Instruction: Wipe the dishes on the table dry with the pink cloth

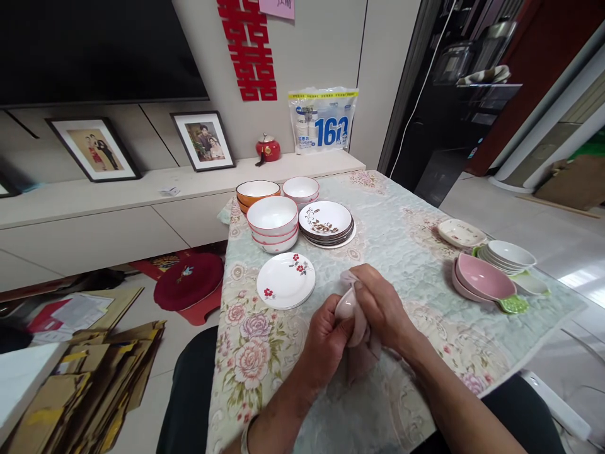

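In the head view, my left hand (pixel 326 334) grips a small pale dish (pixel 346 308) by its near edge, thumb on the surface. My right hand (pixel 382 305) is closed on a thin pinkish cloth (pixel 363 360), pressed against the dish's right side. The cloth hangs below both hands, and part of the dish is hidden behind it and the fingers. Left of my hands lies a short stack of white flowered plates (pixel 286 284). Beyond it stand red-rimmed white bowls (pixel 273 217) and a stack of dark-edged plates (pixel 326 219).
Orange bowls (pixel 258 190) and more white bowls (pixel 301 188) stand at the back. To the right are pink leaf-handled bowls (pixel 486 277), small white dishes (pixel 510 254) and an oval dish (pixel 462 233). A flowered cloth covers the table (pixel 255 340). A red stool (pixel 189 280) is at left.
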Motion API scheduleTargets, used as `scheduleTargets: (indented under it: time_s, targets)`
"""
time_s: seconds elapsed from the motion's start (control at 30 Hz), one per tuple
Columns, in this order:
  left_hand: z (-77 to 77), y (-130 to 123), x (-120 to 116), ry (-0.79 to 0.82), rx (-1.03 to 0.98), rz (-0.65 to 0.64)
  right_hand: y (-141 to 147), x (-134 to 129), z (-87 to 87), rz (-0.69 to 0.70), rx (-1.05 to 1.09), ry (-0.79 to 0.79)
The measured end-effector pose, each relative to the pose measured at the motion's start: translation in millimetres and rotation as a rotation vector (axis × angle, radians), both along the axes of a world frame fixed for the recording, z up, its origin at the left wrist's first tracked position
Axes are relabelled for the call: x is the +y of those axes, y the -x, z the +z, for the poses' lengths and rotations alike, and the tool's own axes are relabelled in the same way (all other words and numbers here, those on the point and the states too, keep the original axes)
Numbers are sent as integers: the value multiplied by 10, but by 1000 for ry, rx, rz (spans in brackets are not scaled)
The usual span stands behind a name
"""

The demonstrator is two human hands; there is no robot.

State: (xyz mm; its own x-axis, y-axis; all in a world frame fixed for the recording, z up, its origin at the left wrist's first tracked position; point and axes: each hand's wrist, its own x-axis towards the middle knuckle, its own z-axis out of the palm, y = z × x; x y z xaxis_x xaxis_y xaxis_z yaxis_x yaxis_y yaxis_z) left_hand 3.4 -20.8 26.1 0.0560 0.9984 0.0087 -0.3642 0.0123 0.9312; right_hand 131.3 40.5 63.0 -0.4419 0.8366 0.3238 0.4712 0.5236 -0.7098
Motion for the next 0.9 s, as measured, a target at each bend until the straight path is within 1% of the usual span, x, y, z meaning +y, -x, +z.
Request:
scheduleTargets:
  time_s: [0.07, 0.13, 0.23, 0.3, 0.37, 0.43, 0.5, 0.53, 0.57, 0.6, 0.67, 0.8, 0.9]
  targets:
    - [-21, -8, 0, 1, -20, 0, -51, 62, -26, -29, 139, 156]
    - [-44, -17, 1, 3, -64, 0, -76, 104, -62, -58, 263, 265]
    - [-62, -28, -1, 14, -119, 0, -55, 111, -114, -115, 378, 332]
    - [-64, -30, -6, 30, -128, -1, -13, 75, -130, -160, 384, 326]
    - [-62, -28, -10, 43, -121, 15, 36, 16, -123, -203, 315, 237]
    - [-51, -27, -12, 60, -131, 38, 79, -43, -101, -204, 199, 53]
    - [-27, -33, -13, 93, -193, 47, 97, -77, -79, -144, 93, -145]
    - [-10, -38, -12, 111, -236, 43, 94, -79, -71, -107, 62, -221]
    - [9, -45, -11, 125, -281, 40, 84, -71, -66, -74, 47, -268]
    - [29, -51, -9, 135, -322, 36, 69, -56, -63, -54, 46, -283]
    - [62, -63, -3, 144, -380, 35, 28, -12, -62, -59, 69, -227]
    - [86, -67, 11, 169, -441, 32, -42, 66, -68, -137, 157, 37]
    - [78, -59, 13, 178, -461, 18, -84, 104, -79, -146, 247, 195]
